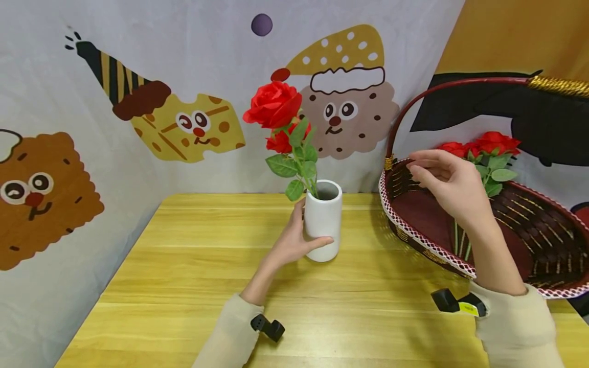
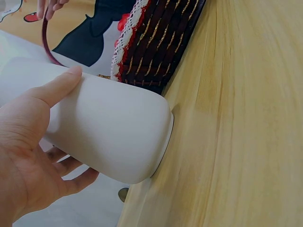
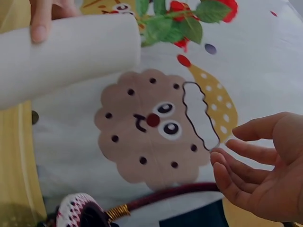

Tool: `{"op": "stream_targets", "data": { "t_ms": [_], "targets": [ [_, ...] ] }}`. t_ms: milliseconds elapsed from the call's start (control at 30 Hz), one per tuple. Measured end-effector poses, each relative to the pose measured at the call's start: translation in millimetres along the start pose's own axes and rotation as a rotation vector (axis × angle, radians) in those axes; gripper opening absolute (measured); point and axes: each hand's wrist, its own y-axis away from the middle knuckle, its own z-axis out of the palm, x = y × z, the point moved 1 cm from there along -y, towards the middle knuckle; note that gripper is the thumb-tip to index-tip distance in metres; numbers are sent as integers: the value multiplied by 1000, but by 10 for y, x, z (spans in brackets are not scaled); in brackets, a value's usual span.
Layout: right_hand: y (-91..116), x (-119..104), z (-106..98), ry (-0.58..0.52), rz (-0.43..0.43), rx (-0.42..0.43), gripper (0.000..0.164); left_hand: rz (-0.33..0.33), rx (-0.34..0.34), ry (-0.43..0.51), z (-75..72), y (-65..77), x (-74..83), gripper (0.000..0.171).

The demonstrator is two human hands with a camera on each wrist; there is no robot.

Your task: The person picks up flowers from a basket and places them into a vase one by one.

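Note:
A white cylindrical vase (image 1: 323, 225) stands upright on the wooden table, with red roses (image 1: 275, 105) and green leaves leaning left out of its mouth. My left hand (image 1: 291, 241) grips the vase from its left side, thumb across the front and fingers behind, as the left wrist view also shows on the vase (image 2: 113, 125). Raised over the near left part of a wicker basket (image 1: 414, 220), my right hand (image 1: 453, 186) has loosely bent fingers with nothing between them. In the right wrist view the right hand (image 3: 258, 165) is apart from the vase and roses.
More red roses (image 1: 497, 143) lie in the basket, their stems crossing its near rim. The basket's tall handle (image 1: 460, 82) arches above the right hand. The wooden table (image 1: 193, 286) meets a printed cloth backdrop (image 1: 202, 41) at the back and left.

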Motion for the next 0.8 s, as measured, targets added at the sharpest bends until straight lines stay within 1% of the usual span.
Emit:
{"op": "stream_targets", "data": {
  "t_ms": [167, 233, 367, 600, 800],
  "targets": [
    [-7, 93, -208, -24, 52, 24, 29, -4, -9, 8, 0, 6, 2, 106],
    [-13, 126, -297, -42, 64, 41, 26, -5, -9, 11, -1, 6, 3, 106],
    [-8, 179, -450, -65, 86, 79, 27, -4, -3, 2, 1, 7, 0, 107],
    [-22, 298, -594, -42, 155, 137, 30, -6, -1, -5, 3, 9, -8, 107],
    [-74, 493, -715, -70, 215, 153, 27, -2, -4, -5, 7, 8, -6, 107]
  ]
}}
